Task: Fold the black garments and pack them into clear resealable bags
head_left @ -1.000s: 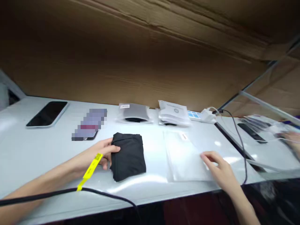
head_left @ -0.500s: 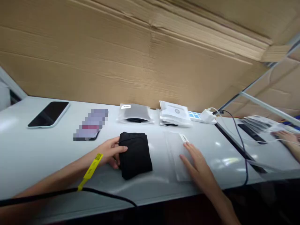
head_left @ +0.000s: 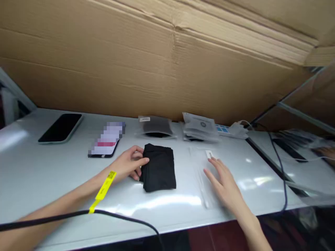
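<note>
Cardboard walls rise behind a pale, glossy tabletop (head_left: 39, 181) that fills the lower half of the frame. Compared with a second ago, the folded black cloth (head_left: 159, 168) sits further toward the centre, closer to the clear plastic bag (head_left: 204, 174), and the left hand (head_left: 129, 164) has travelled with it; its grip is a narrow pinch on the cloth's left edge, thumb on top, fingers tucked beside the fold. The right hand (head_left: 222, 183) has moved from the bag's lower right corner to lie flat and open over the bag, fingers spread, holding nothing, fingertips just below the small white label (head_left: 209, 153). Cloth and bag are now near each other but apart, with a strip of bare surface between them.

Behind the cloth, toward the upper centre, lie a packed grey pouch (head_left: 154, 126) and a stack of white packets (head_left: 200, 127); two phones (head_left: 60, 128) rest at the upper left, well apart from the hands. A black cable (head_left: 125, 219) crosses the lower left near the front edge, under the wrist with the yellow band (head_left: 104, 190). Another cable (head_left: 278, 164) drops over the edge at the right, beside a divider; beyond it another person's hand (head_left: 327, 152) shows, blurred. Open surface remains at the lower centre.
</note>
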{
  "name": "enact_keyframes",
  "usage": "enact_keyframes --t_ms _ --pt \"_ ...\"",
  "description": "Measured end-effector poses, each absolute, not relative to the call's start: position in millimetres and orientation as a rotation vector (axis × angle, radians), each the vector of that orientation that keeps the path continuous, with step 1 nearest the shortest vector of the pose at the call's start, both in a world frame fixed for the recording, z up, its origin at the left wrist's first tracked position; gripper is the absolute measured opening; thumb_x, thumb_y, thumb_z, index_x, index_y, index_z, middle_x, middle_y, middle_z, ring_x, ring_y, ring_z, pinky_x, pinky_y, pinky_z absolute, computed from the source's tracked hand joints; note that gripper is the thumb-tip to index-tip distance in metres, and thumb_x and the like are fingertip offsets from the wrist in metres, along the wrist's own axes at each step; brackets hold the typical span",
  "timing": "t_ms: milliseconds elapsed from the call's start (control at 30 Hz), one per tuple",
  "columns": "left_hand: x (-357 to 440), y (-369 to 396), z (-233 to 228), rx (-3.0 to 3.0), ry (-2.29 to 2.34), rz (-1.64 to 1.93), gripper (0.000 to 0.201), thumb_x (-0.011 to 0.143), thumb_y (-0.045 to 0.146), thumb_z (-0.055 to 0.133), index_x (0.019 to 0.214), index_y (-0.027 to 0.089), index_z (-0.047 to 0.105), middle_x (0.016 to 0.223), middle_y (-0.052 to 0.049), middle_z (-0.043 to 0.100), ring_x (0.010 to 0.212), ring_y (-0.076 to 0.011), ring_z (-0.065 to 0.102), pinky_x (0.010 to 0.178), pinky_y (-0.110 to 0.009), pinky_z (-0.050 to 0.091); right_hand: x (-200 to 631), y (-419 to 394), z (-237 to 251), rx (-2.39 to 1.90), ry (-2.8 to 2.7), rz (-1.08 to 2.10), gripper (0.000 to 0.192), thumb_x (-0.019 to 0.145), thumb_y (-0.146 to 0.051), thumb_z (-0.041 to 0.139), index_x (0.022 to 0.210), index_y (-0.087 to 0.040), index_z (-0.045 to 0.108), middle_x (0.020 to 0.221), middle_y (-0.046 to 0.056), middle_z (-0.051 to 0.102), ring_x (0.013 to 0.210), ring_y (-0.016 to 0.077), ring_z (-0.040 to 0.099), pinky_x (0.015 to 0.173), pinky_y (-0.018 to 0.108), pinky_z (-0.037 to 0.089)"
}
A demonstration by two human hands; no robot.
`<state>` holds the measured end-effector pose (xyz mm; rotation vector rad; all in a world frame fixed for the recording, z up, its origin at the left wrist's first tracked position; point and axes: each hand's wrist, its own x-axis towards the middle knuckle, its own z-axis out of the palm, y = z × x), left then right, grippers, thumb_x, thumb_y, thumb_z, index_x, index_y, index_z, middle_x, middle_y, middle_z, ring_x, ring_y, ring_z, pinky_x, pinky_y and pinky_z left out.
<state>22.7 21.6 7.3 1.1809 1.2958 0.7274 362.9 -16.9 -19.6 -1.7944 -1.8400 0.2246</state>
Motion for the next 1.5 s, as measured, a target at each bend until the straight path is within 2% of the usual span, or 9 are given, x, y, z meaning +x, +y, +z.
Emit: enact_keyframes --t_ms 67,167,267,367,633,1100,1500 --pt "19 23 2 1.255 1.338 0.737 0.041 0.070 0.053 0.069 0.090 0.022 0.050 0.082 -0.002 0.063 0.059 -0.0168 0.062 0.045 -0.026 0.049 337 -21 -13 -1.674 -1.855 0.155 0.045 0.091 -0.050 0.051 0.121 -0.020 0.063 0.134 0.014 0.060 0.133 0.0323 0.048 0.112 0.060 0.035" --pt "14 24 -4 1.407 1.396 0.722 0.035 0.074 0.055 0.063 0.082 0.023 0.052 0.072 0.000 0.060 0.059 -0.0175 0.061 0.042 -0.023 0.040 288 -34 -4 -1.495 -1.986 0.222 0.040 0.091 -0.040 0.055 0.128 -0.023 0.058 0.137 0.011 0.058 0.134 0.0290 0.047 0.109 0.056 0.040" --pt "12 21 -4 1.540 1.409 0.740 0.032 0.076 0.053 0.061 0.079 0.022 0.053 0.064 0.002 0.057 0.056 -0.0158 0.058 0.050 -0.025 0.041 247 -44 -3 -1.357 -2.174 0.361 0.058 0.081 -0.034 0.069 0.136 -0.026 0.052 0.148 0.010 0.047 0.140 0.0306 0.037 0.111 0.055 0.040" --pt "14 18 -2 1.623 1.435 0.737 0.031 0.077 0.052 0.058 0.079 0.021 0.053 0.060 0.003 0.057 0.057 -0.0161 0.056 0.056 -0.027 0.041 228 -44 -10 -1.311 -2.264 0.444 0.071 0.074 -0.026 0.074 0.140 -0.025 0.048 0.154 0.009 0.039 0.144 0.0320 0.030 0.114 0.056 0.035" --pt "15 16 -4 1.658 1.473 0.736 0.027 0.080 0.048 0.055 0.079 0.022 0.053 0.061 0.003 0.056 0.056 -0.0157 0.052 0.057 -0.027 0.038 226 -40 -24 -1.320 -2.243 0.464 0.069 0.077 -0.014 0.061 0.143 -0.026 0.044 0.156 0.006 0.036 0.146 0.0292 0.028 0.115 0.055 0.032" --pt "15 15 -6 1.667 1.476 0.743 0.025 0.082 0.046 0.055 0.080 0.022 0.053 0.062 0.004 0.056 0.058 -0.0155 0.054 0.058 -0.026 0.038 227 -41 -26 -1.332 -2.246 0.514 0.063 0.086 -0.020 0.058 0.145 -0.028 0.041 0.156 0.006 0.036 0.145 0.0289 0.029 0.115 0.057 0.033" --pt "16 15 -5 1.665 1.483 0.738 0.024 0.083 0.045 0.055 0.081 0.022 0.053 0.063 0.004 0.056 0.058 -0.0150 0.053 0.057 -0.026 0.038 225 -40 -27 -1.324 -2.255 0.478 0.073 0.074 -0.012 0.059 0.144 -0.025 0.044 0.155 0.008 0.038 0.145 0.0308 0.030 0.114 0.058 0.033"
